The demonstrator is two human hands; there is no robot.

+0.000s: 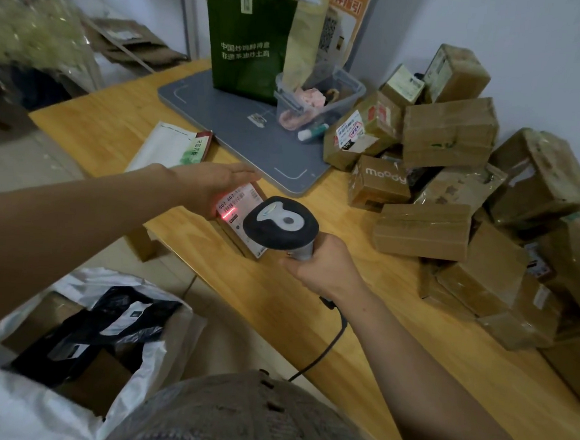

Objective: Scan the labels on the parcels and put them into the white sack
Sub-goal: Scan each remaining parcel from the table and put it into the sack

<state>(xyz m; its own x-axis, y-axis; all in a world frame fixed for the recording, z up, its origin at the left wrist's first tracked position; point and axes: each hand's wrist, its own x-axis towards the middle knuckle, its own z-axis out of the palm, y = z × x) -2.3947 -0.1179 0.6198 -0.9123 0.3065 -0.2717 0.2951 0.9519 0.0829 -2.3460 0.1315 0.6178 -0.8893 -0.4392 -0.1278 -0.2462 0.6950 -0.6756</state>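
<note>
Curled tight round the grey handle, our right hand [323,270] grips the scanner [281,224], its rounded black head pointing at the parcel [237,240]. Our left hand [212,183] lies with straight fingers along the far side of that small flat cardboard box, which sits at the near edge of the pale wooden table [275,308]. A red line glows across its white printed label [245,196]. Below left, the crinkled white sack [45,412] gapes open, holding brown boxes and glossy black bags
</note>
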